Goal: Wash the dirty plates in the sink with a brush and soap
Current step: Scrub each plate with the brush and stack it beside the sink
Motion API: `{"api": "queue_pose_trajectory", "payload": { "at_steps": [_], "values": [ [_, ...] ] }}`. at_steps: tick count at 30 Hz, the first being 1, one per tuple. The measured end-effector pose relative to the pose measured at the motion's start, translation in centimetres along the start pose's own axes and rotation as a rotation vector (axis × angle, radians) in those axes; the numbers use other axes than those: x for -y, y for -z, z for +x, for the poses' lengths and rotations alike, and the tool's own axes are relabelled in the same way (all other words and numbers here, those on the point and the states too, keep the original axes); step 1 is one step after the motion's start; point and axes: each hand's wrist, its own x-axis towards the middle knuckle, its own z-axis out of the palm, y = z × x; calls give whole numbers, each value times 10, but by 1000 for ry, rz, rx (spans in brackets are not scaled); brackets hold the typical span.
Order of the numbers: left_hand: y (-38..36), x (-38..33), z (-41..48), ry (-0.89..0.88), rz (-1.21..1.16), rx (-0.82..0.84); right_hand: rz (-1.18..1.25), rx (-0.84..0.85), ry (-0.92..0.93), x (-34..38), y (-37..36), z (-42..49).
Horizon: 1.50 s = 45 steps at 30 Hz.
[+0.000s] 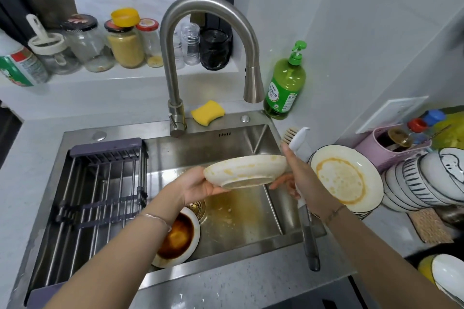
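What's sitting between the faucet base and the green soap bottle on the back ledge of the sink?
In the head view, a yellow sponge lies on the sink rim between the faucet base and the green soap bottle, nearer the faucet. A small round metal cap sits beyond it.

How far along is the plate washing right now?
Nothing looks washed yet: the dark drying rack in the steel sink holds no dishes. In hand: the left hand holds a stained white plate over the basin, and the right hand grips the white-headed dish brush. Left: that plate, the sauce-filled bowl in the sink, the orange-stained plate on the counter. The green soap bottle stands untouched; no water runs.
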Motion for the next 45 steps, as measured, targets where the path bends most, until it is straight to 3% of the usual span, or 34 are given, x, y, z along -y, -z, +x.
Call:
{"api": "queue_pose_trajectory", "payload": {
  "at_steps": [6, 17, 30, 38, 45],
  "values": [
    [-49, -2, 29, -76, 307, -74, -29, -99, 111, -19, 45, -11],
    [-189, 28, 80, -422, 752, 22, -217, -464, 272, -54, 162, -6],
    [-209, 84, 132, -519, 892, -39, -266, -476, 217, -112, 203, 11],
    [-177, 111, 171, -457, 881, -94, -235, -455, 199, -125, 196, 13],
    [-198, 106, 140, -450, 865, -147, -248, -442, 172, -127, 198, 9]
  ]
}}
